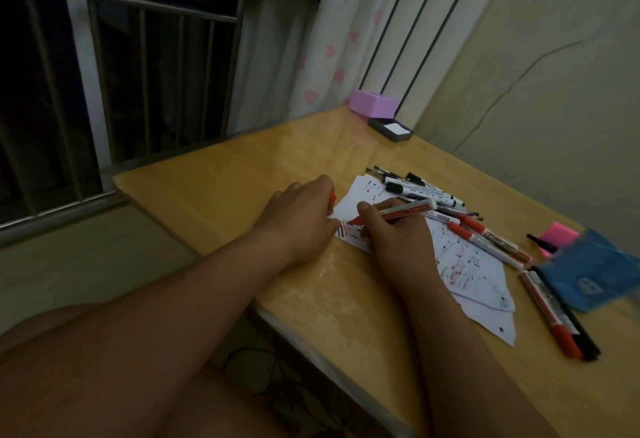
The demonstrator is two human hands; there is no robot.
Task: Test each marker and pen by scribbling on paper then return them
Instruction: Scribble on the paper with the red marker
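The wooden table (242,174) fills the middle of the view, with one edge along a barred window and another along the wall. Overlapping sheets of white paper (464,264), covered in red and dark scribbles, lie close to the edge nearest the person.

A blue pouch (588,271) sits toward the wall edge; it is blurred and cut off by the side of the picture. A purple box (372,106) stands at the far corner, with a dark tray (389,128) holding a white slip just beside it.

The right hand (398,233) rests on the paper, its fingers wrapped around a red marker (408,209). The marker lies at a low slant. Its red tip touches the sheet and points toward the window edge, and its white tail points toward the wall edge. The fingers hide part of the barrel.

The left hand (304,216) rests on the sheet's end by the window edge. It is curled round a red cap (331,198), of which only the end shows.

Beyond the paper lies a heap of markers and pens (426,191), mostly pointing wall to window, with print too small to read. Two red-capped markers (491,240) lie on the paper. More markers (557,316) lie in front of the pouch.

Pink sticky notes (559,234) peek out behind the pouch.
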